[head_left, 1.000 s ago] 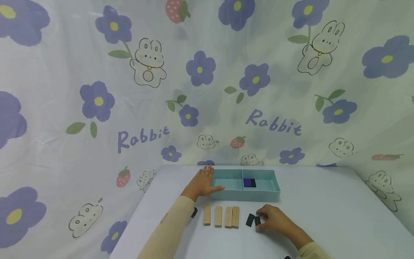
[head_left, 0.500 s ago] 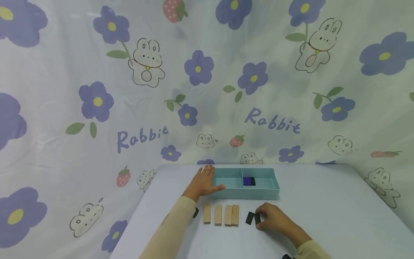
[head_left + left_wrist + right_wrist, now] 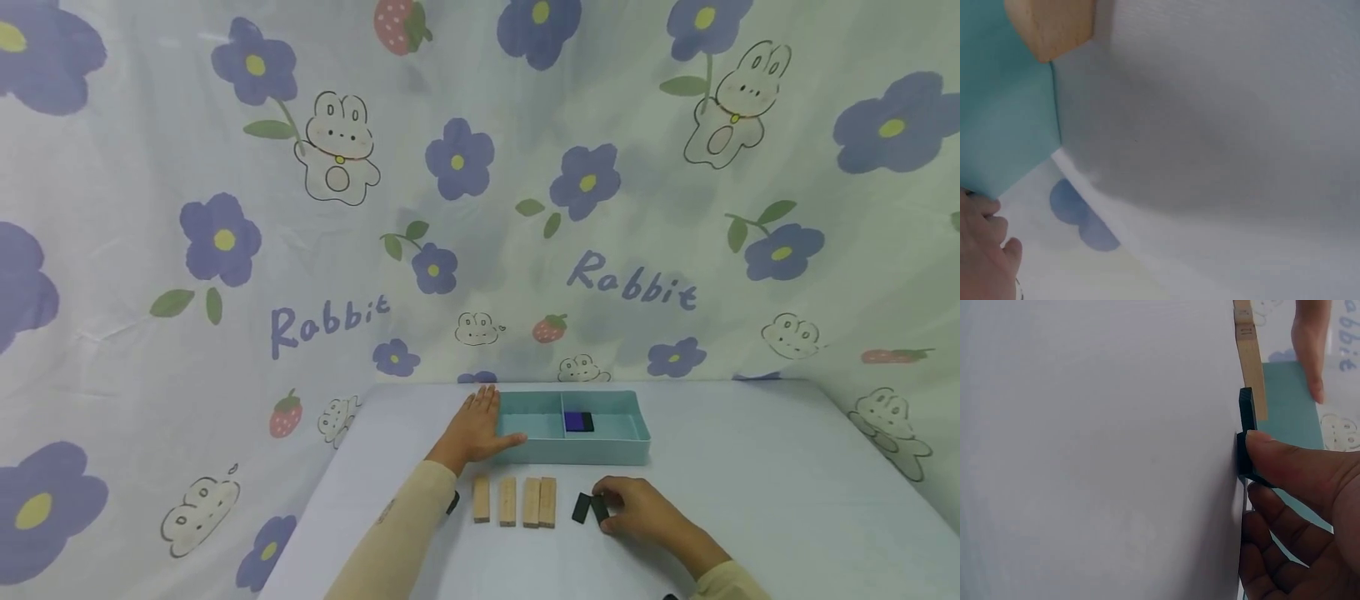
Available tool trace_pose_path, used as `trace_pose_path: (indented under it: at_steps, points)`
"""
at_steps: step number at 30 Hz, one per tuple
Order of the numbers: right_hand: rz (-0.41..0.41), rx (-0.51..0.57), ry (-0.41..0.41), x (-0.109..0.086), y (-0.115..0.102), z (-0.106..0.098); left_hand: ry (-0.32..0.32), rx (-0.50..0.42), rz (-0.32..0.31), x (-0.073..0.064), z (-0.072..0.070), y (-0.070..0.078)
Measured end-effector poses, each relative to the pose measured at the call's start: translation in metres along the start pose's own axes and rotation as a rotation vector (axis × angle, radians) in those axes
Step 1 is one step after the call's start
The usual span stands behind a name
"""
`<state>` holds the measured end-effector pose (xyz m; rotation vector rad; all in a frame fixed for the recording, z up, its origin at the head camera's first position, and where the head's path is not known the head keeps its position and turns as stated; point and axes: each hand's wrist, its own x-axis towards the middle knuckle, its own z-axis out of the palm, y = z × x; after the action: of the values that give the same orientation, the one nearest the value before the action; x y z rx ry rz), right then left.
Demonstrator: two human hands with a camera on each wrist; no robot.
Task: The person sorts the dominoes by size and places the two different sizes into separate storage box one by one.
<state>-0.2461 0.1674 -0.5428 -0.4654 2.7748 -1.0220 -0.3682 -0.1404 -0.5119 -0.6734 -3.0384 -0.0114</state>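
My left hand (image 3: 476,425) rests on the left end of a teal two-part tray (image 3: 570,452), fingers straight along its side and thumb over the front edge. In the left wrist view its fingers (image 3: 999,228) touch the tray wall (image 3: 1010,131). My right hand (image 3: 637,507) pinches a dark rectangular block (image 3: 600,508) between thumb and fingers at the table. A second dark block (image 3: 581,507) lies just left of it, their upper ends close together. In the right wrist view the thumb (image 3: 1285,464) covers part of the held block (image 3: 1243,453).
Several wooden blocks (image 3: 507,501) lie in a row before the tray. The tray's right compartment holds a purple piece (image 3: 573,422) and a black piece (image 3: 588,422). A dark object (image 3: 453,502) shows partly behind the left forearm. A patterned curtain (image 3: 480,208) hangs behind the table.
The dark block in my right hand has turned, its upper end leaning left towards the other dark block. My left hand stays at the tray with little movement.
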Motion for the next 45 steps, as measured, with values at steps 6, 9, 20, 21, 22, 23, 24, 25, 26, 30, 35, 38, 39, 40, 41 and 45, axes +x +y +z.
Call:
trace_pose_path:
  at_steps: [6,9,20,21,22,23,24,25,26,30,35,38,39,40,41,45]
  points:
    - [-0.055,0.012,0.001,-0.001,0.001,-0.004,-0.005,-0.019,0.014,0.001,0.000,0.002]
    - [-0.101,0.050,-0.019,0.000,0.002,-0.006,-0.009,-0.025,0.012,0.000,0.000,0.002]
    - [-0.180,0.085,-0.049,0.010,-0.005,-0.026,0.001,-0.050,0.009,-0.001,0.000,0.003]
    - [-0.187,0.077,-0.046,0.012,-0.006,-0.029,-0.003,-0.049,0.007,-0.001,0.000,0.003]
    - [-0.193,0.072,-0.045,0.013,-0.006,-0.033,-0.008,-0.043,0.005,-0.001,-0.001,0.002]
    - [-0.198,0.072,-0.042,0.015,-0.008,-0.036,-0.014,-0.040,0.003,0.000,-0.001,0.002]
    - [-0.204,0.073,-0.038,0.017,-0.009,-0.040,-0.017,-0.036,0.002,0.000,-0.001,0.002]
    - [-0.207,0.069,-0.035,0.019,-0.010,-0.044,-0.016,-0.032,0.002,0.000,-0.001,0.002]
    - [-0.211,0.068,-0.032,0.021,-0.011,-0.048,-0.018,-0.028,0.001,0.000,-0.001,0.002]
    - [-0.219,0.045,-0.007,0.030,-0.015,-0.063,-0.012,-0.021,0.007,0.000,-0.001,0.001]
    - [-0.206,0.010,0.033,0.042,-0.017,-0.080,-0.018,-0.036,0.006,-0.002,-0.002,0.000]
    - [-0.191,0.026,0.051,0.050,-0.015,-0.089,-0.020,-0.047,0.008,-0.002,-0.002,0.001]
    - [-0.188,0.036,0.057,0.052,-0.015,-0.091,-0.018,-0.048,0.008,-0.002,-0.002,0.001]
    - [-0.181,0.052,0.060,0.054,-0.014,-0.092,-0.017,-0.050,0.008,-0.002,-0.002,0.001]
    - [-0.182,0.065,0.061,0.057,-0.014,-0.094,-0.016,-0.049,0.008,-0.002,-0.002,0.001]
    - [-0.166,0.122,0.053,0.065,-0.012,-0.095,-0.024,-0.042,-0.004,-0.001,-0.001,0.002]
